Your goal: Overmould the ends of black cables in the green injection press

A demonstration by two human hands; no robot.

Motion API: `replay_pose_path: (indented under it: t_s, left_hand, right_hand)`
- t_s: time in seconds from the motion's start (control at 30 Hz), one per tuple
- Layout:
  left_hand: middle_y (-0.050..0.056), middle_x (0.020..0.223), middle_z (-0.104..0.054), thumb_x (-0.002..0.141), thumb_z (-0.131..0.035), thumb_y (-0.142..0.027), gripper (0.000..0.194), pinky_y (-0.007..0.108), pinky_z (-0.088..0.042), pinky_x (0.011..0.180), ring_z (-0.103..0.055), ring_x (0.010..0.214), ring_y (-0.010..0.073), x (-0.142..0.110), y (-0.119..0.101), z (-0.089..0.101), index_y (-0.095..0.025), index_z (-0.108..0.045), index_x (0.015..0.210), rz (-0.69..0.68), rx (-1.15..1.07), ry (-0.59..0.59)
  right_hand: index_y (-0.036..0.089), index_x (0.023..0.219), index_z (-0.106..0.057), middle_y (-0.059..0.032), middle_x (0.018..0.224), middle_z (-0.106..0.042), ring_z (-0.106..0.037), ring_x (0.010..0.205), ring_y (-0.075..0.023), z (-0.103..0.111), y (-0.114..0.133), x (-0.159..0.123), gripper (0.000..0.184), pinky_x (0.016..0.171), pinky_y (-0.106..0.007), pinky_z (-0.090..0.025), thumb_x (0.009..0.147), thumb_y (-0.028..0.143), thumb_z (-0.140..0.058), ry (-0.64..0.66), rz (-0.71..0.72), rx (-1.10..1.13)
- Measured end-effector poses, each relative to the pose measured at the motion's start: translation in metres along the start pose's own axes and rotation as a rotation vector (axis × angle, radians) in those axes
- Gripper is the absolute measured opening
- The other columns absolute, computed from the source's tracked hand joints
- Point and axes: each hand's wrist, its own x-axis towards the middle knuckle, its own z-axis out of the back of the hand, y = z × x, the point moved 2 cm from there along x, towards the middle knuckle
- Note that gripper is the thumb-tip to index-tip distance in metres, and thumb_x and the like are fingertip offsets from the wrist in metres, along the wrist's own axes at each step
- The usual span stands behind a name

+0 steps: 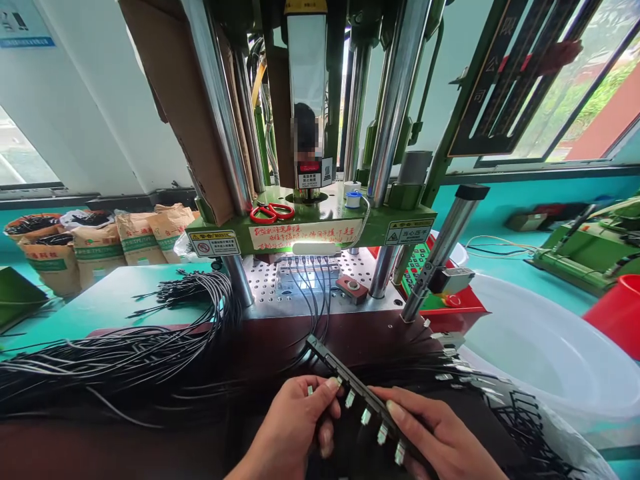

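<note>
A black fixture bar (pixel 345 377) with several metal connector ends clipped along it slants across the lower middle. My left hand (pixel 295 427) pinches one small connector at the bar's near side, fingers closed. From the right, my right hand (pixel 443 440) grips the bar's lower end. Black cables run from the bar up to the mould plate (pixel 305 283) of the green vertical press (pixel 310 230).
A thick bundle of black cables (pixel 125 353) lies at left. Red scissors (pixel 271 212) rest on the press ledge. A white plastic tub (pixel 545 347) and a red bin (pixel 617 313) stand at right. Paper sacks (pixel 100 250) sit at back left.
</note>
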Motion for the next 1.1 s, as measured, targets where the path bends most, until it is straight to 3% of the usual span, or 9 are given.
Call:
replay_pose_path:
  t_s: [0.33, 0.43, 0.53, 0.67, 0.77, 0.83, 0.93, 1.1]
  left_hand:
    - [-0.007, 0.038, -0.043, 0.070, -0.068, -0.044, 0.035, 0.018, -0.021, 0.035, -0.028, 0.030, 0.0025, -0.004, -0.014, -0.008, -0.014, -0.053, 0.061, 0.036, 0.013, -0.008]
    - [-0.001, 0.059, -0.058, 0.074, -0.068, -0.037, 0.028, 0.019, -0.033, 0.040, -0.044, 0.039, 0.0048, -0.010, -0.018, -0.005, -0.012, -0.056, 0.073, 0.053, -0.065, 0.021]
    - [0.004, 0.076, -0.061, 0.075, -0.069, -0.025, 0.021, 0.024, -0.049, 0.062, -0.060, 0.062, 0.0108, -0.019, -0.021, 0.001, -0.011, -0.058, 0.086, 0.053, -0.191, 0.074]
    - [0.007, 0.080, -0.063, 0.071, -0.070, -0.012, 0.019, 0.033, -0.052, 0.079, -0.064, 0.073, 0.0158, -0.029, -0.024, 0.009, -0.010, -0.057, 0.085, 0.026, -0.193, -0.036]
    - [0.004, 0.078, -0.062, 0.077, -0.066, -0.019, 0.024, 0.036, -0.054, 0.072, -0.064, 0.066, 0.0160, -0.027, -0.026, 0.012, -0.012, -0.056, 0.097, 0.015, -0.141, -0.123]
    - [0.002, 0.073, -0.060, 0.079, -0.064, -0.026, 0.028, 0.031, -0.053, 0.061, -0.061, 0.058, 0.0136, -0.022, -0.028, 0.013, -0.014, -0.056, 0.103, 0.002, -0.089, -0.130]
    - [0.001, 0.068, -0.059, 0.078, -0.065, -0.031, 0.023, 0.022, -0.045, 0.048, -0.054, 0.048, 0.0085, -0.014, -0.030, 0.011, -0.012, -0.059, 0.090, -0.024, 0.006, -0.068]
    - [0.000, 0.061, -0.057, 0.075, -0.066, -0.036, 0.026, 0.018, -0.036, 0.041, -0.047, 0.042, 0.0053, -0.008, -0.027, 0.010, -0.013, -0.055, 0.070, -0.045, 0.124, -0.049]
  right_hand:
    - [0.020, 0.116, -0.064, -0.0004, 0.070, -0.053, -0.034, 0.040, -0.0047, -0.002, 0.001, 0.000, 0.052, 0.034, -0.019, -0.027, 0.084, 0.058, -0.048, 0.032, 0.041, -0.051]
    - [0.019, 0.111, -0.067, 0.0012, 0.062, -0.052, -0.031, 0.040, -0.0047, 0.000, 0.003, -0.001, 0.053, 0.036, -0.019, -0.022, 0.081, 0.060, -0.052, -0.022, -0.011, 0.035]
    - [0.019, 0.107, -0.069, 0.0025, 0.056, -0.049, -0.030, 0.039, -0.0047, 0.005, 0.001, -0.003, 0.052, 0.036, -0.018, -0.017, 0.075, 0.059, -0.061, -0.104, -0.090, 0.142]
    - [0.021, 0.106, -0.070, -0.0010, 0.064, -0.057, -0.037, 0.044, -0.0061, 0.010, -0.006, -0.003, 0.048, 0.036, -0.017, -0.021, 0.073, 0.056, -0.065, -0.166, -0.107, 0.218]
    - [0.020, 0.113, -0.066, 0.0006, 0.060, -0.055, -0.034, 0.038, -0.0041, 0.009, -0.011, -0.001, 0.052, 0.034, -0.017, -0.019, 0.077, 0.057, -0.061, -0.075, -0.104, 0.204]
    - [0.020, 0.114, -0.066, 0.0030, 0.054, -0.050, -0.031, 0.036, -0.0039, 0.008, -0.011, 0.000, 0.053, 0.033, -0.017, -0.018, 0.078, 0.058, -0.059, -0.060, -0.107, 0.182]
    - [0.021, 0.109, -0.069, 0.0037, 0.050, -0.048, -0.031, 0.036, -0.0049, 0.008, -0.006, -0.001, 0.051, 0.033, -0.018, -0.019, 0.076, 0.059, -0.060, -0.095, -0.104, 0.152]
    - [0.021, 0.110, -0.068, 0.0026, 0.052, -0.051, -0.032, 0.035, -0.0041, 0.007, -0.006, -0.001, 0.051, 0.033, -0.017, -0.021, 0.078, 0.060, -0.057, -0.051, -0.082, 0.107]
